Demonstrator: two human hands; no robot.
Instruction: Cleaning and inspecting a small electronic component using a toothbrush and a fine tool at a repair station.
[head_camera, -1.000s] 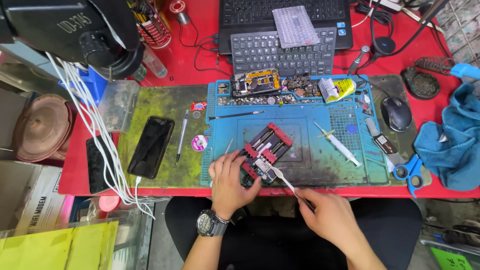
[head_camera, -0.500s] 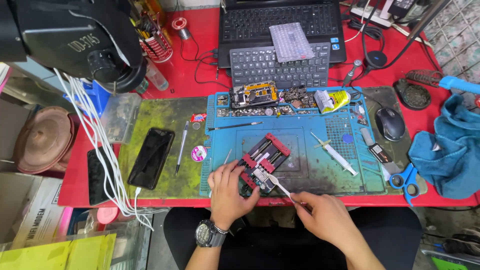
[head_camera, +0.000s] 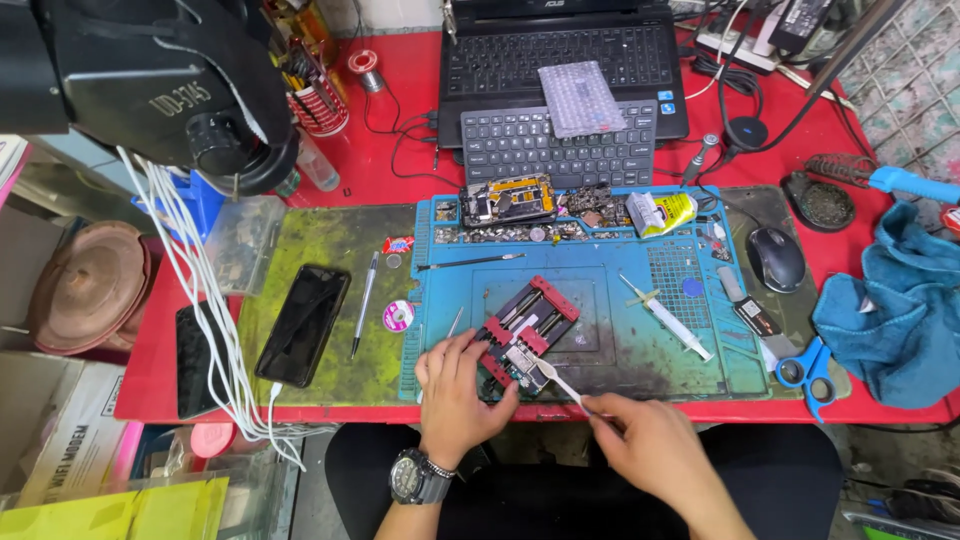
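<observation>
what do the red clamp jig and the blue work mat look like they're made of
The red clamp jig looks like painted or anodised metal: rigid red end blocks with bare silvery rails between them. The blue work mat looks like soft matte silicone or rubber, judging by its moulded compartments and dull, soot-stained surface.

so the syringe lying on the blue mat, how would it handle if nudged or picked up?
The syringe looks slim, plastic and probably light. Its round barrel may roll on the flat blue mat, though its flange could stop that. It seems stiff; the fine tip looks delicate.
</observation>
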